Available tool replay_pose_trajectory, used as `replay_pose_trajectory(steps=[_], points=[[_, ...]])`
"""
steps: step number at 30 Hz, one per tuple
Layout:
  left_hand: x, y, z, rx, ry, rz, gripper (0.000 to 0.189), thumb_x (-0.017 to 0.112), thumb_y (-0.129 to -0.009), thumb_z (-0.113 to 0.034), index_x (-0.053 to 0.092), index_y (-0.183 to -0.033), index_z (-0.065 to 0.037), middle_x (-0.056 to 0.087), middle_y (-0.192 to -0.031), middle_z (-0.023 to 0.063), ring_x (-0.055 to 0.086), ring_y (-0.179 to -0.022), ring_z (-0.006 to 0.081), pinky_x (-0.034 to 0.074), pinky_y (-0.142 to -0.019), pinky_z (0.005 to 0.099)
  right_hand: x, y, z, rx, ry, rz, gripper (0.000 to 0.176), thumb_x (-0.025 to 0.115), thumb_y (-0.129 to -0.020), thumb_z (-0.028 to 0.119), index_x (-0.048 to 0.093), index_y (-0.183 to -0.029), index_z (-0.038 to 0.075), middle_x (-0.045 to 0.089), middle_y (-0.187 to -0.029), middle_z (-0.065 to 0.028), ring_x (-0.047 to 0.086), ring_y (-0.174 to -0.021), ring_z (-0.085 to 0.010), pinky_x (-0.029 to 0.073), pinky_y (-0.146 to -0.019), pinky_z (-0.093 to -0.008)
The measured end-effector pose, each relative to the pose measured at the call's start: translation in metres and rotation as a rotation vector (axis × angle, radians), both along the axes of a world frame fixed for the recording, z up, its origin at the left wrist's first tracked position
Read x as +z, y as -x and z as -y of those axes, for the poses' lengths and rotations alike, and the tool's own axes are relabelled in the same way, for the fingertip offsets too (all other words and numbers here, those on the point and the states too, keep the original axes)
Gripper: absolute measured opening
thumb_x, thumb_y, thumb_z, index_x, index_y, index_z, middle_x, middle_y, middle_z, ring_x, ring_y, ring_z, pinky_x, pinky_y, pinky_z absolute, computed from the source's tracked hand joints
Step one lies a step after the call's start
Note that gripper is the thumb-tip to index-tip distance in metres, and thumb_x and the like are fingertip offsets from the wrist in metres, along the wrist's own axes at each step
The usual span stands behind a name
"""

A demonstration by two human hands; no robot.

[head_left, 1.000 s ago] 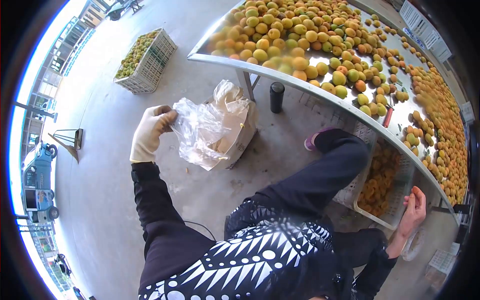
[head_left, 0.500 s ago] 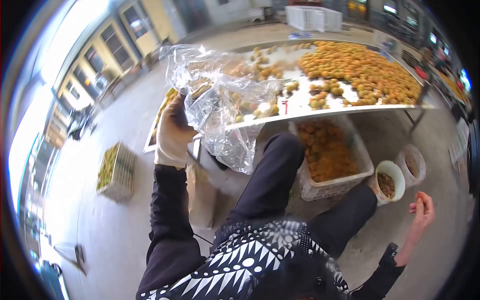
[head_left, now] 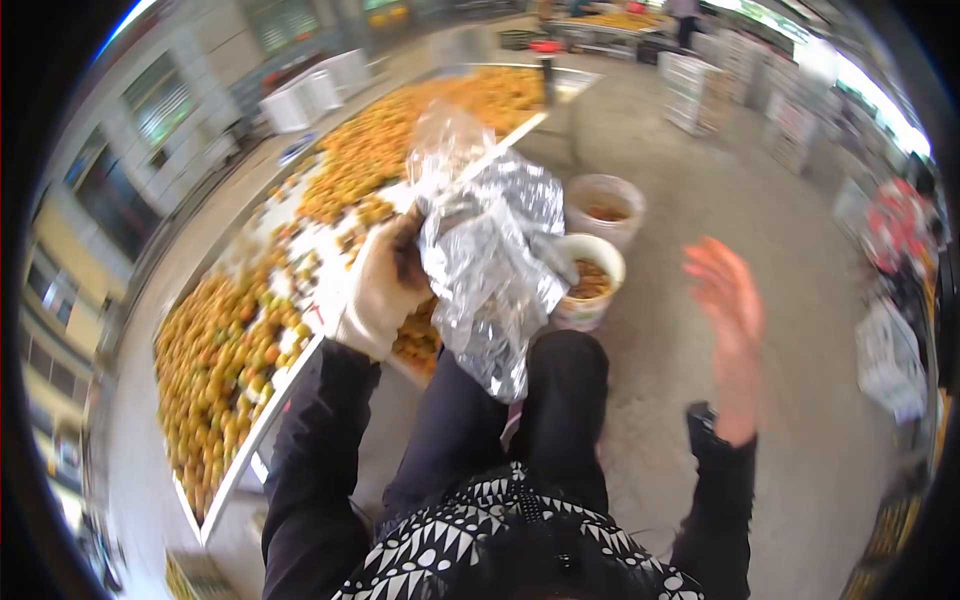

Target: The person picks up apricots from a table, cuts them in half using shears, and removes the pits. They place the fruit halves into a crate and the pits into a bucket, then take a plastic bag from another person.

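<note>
My left hand [head_left: 385, 285] wears a whitish glove darkened at the fingers. It is closed round the edge of a crumpled clear plastic bag [head_left: 500, 270], which hangs over my knees. Out to the right, over the floor, is my right hand [head_left: 727, 300], bare and somewhat blurred. Its fingers are stretched out, with nothing in them. Beyond the bag, a white-edged sorting table [head_left: 265, 425] carries many small round orange and green fruits [head_left: 225, 350]. Below it, more orange fruit [head_left: 418, 340] shows, partly hidden by my left hand and the bag.
Two pale buckets, a nearer bucket [head_left: 612, 258] and a farther bucket [head_left: 625, 215], stand past my knees with brownish bits inside. White crates [head_left: 692, 95] are stacked at the back right. A white plastic sack [head_left: 890, 365] lies on the right. A person [head_left: 686, 20] stands far off.
My body and view have turned right. The bag, still in my left hand, has come from over the table to above my knees. My right hand has risen and its fingers have spread out.
</note>
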State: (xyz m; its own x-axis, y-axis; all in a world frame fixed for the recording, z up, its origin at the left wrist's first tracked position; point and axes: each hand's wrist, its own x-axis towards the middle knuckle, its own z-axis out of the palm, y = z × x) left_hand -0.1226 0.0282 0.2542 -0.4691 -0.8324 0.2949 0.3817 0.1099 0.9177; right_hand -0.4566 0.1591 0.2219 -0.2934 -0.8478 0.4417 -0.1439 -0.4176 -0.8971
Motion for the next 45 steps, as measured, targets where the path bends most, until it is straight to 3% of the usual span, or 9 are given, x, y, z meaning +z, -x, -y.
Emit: replay_pose_trajectory(steps=[6,8,15,17,23,28,30,34,45], points=[[-0.022,0.088,0.023,-0.357,0.041,0.187,0.056,0.067,-0.080,0.009,0.048,-0.132,0.004,0.059,-0.129,0.0127,0.058,-0.117,0.0192,0.046,-0.102,0.0356,0.026,-0.036,0.067,-0.143,0.039,-0.263,0.043,0.073,-0.082,0.029,0.064,-0.113,0.001,0.067,-0.099,-0.0162,0.064,-0.086,-0.0187,0.050,-0.072,-0.0311],[-0.023,0.109,0.029,-0.598,-0.503,-0.070,0.050,0.060,-0.084,0.009,0.049,-0.132,0.003,0.059,-0.129,0.0137,0.059,-0.116,0.0205,0.046,-0.102,0.0372,0.032,-0.018,0.066,-0.267,-0.066,-0.339,0.033,0.073,-0.081,0.026,0.066,-0.102,0.001,0.066,-0.087,-0.0147,0.062,-0.075,-0.0170,0.048,-0.065,-0.0316],[-0.140,0.145,0.093,-0.789,-0.687,-0.141,0.035,0.045,-0.101,-0.027,0.059,-0.115,0.003,0.062,-0.121,0.0168,0.057,-0.116,0.0291,0.044,-0.102,0.0445,0.047,0.073,-0.022,-0.762,-0.441,-0.479,0.031,0.071,-0.071,0.031,0.063,-0.069,0.001,0.057,-0.058,-0.0128,0.054,-0.054,-0.0223,0.043,-0.054,-0.0355],[-0.190,0.155,0.118,-0.787,-0.974,-0.278,0.029,0.047,-0.098,-0.020,0.062,-0.110,0.002,0.066,-0.114,0.0141,0.061,-0.110,0.0274,0.047,-0.099,0.0418,0.060,0.096,-0.086,-1.114,-0.638,-0.665,0.025,0.070,-0.077,0.024,0.063,-0.069,0.001,0.055,-0.057,-0.0014,0.051,-0.055,-0.0097,0.039,-0.051,-0.0300],[-0.236,0.164,0.124,-0.636,-1.131,-0.391,0.028,0.047,-0.097,-0.013,0.061,-0.114,0.005,0.068,-0.108,0.0115,0.063,-0.106,0.0248,0.052,-0.096,0.0382,0.038,0.154,-0.429,-2.068,-0.458,-0.686,0.032,0.066,-0.080,0.032,0.069,-0.078,0.000,0.068,-0.079,-0.0149,0.065,-0.068,-0.0272,0.051,-0.063,-0.0420],[-0.218,0.119,0.105,-0.862,-0.819,-0.261,0.022,0.053,-0.098,-0.020,0.064,-0.110,-0.005,0.069,-0.110,0.0052,0.062,-0.110,0.0193,0.051,-0.091,0.0329,0.037,0.009,-0.617,-2.470,-1.652,-0.829,0.020,0.066,-0.083,0.031,0.070,-0.083,0.011,0.071,-0.094,-0.0129,0.071,-0.080,-0.0256,0.055,-0.066,-0.0404],[-0.204,0.103,0.088,-0.443,-0.984,-0.106,0.029,0.058,-0.096,-0.028,0.064,-0.103,0.000,0.069,-0.099,0.0154,0.065,-0.093,0.0289,0.052,-0.084,0.0372,0.035,-0.001,-0.672,-2.894,-0.189,0.505,0.017,0.068,-0.077,0.027,0.070,-0.079,0.010,0.072,-0.086,-0.0081,0.071,-0.078,-0.0205,0.055,-0.064,-0.0384],[-0.214,0.103,0.068,-0.347,-0.993,-0.178,0.022,0.054,-0.097,-0.020,0.063,-0.098,-0.001,0.069,-0.096,0.0134,0.065,-0.090,0.0267,0.051,-0.083,0.0351,0.051,-0.073,-0.640,-2.760,-0.542,0.580,0.015,0.064,-0.072,0.022,0.071,-0.071,0.009,0.068,-0.067,-0.0060,0.070,-0.070,-0.0199,0.054,-0.063,-0.0338],[-0.234,0.122,0.028,-0.533,-0.692,0.165,0.024,0.052,-0.098,-0.023,0.064,-0.106,-0.003,0.068,-0.100,0.0100,0.064,-0.092,0.0240,0.049,-0.081,0.0352,0.040,-0.064,-0.595,-3.080,-0.709,-0.040,0.035,0.064,-0.079,0.030,0.068,-0.090,-0.004,0.068,-0.094,-0.0258,0.067,-0.091,-0.0420,0.053,-0.081,-0.0473]])
